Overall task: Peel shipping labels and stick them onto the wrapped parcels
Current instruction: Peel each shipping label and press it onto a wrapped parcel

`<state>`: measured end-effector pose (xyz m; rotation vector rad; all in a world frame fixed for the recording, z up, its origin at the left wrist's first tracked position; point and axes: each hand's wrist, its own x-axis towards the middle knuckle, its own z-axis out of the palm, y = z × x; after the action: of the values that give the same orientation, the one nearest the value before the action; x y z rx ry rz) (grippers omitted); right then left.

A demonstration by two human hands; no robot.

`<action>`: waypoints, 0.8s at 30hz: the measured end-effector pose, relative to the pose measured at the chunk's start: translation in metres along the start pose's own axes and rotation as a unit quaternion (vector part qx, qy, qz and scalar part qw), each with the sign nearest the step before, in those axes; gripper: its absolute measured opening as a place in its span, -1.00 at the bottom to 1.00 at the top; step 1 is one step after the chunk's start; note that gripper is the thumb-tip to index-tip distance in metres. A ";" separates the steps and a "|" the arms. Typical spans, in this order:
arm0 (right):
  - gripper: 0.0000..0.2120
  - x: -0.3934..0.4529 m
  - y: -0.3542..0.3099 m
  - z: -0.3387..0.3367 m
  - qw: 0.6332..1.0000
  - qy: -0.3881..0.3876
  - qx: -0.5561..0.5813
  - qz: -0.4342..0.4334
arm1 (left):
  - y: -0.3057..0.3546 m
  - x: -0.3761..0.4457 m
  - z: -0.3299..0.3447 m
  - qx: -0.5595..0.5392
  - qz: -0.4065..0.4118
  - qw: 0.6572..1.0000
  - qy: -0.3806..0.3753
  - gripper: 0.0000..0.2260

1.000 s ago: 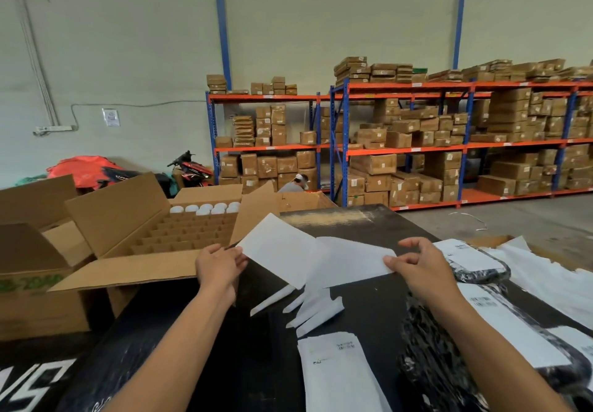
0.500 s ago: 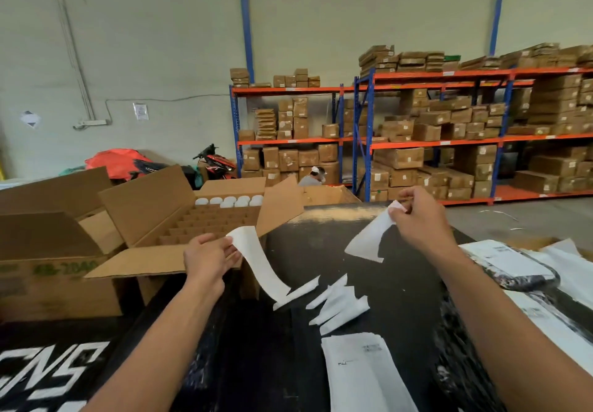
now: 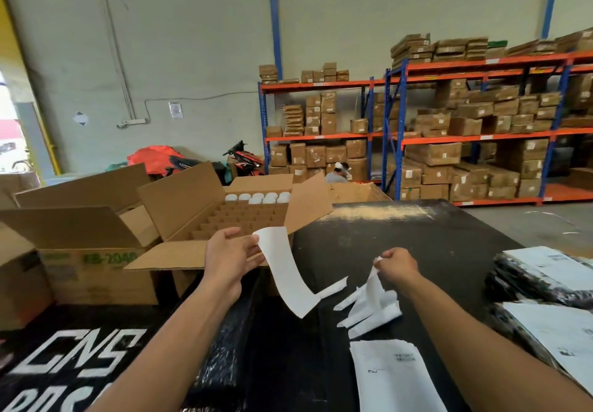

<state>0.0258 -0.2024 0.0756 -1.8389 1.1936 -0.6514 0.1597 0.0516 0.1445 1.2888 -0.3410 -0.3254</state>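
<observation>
Risk right now is that long curling white paper label (image 3: 285, 270), pinched at its top by the left hand (image 3: 229, 259) mid-frame, folding onto itself. Right hand (image 3: 396, 265) grips a crumpled white backing strip (image 3: 372, 286) over the black surface (image 3: 401, 238); black-wrapped parcels (image 3: 539, 280) sit far right, well apart.

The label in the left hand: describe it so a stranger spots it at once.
Start at the open divider carton left of the black table. The left hand pinches the peeled label before it: one long blank curling strip, hanging off the table, unlike the short scraps.
</observation>
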 end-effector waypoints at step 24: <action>-0.61 -0.125 -0.093 -0.056 0.933 -0.094 -0.095 -0.336 | 0.014 -0.036 0.073 -0.093 -0.066 0.990 -0.088 -0.72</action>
<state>-0.0242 -0.0900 0.1858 -2.4338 0.4920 -0.7189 0.0966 0.0068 0.1731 1.1036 -0.3674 -0.5731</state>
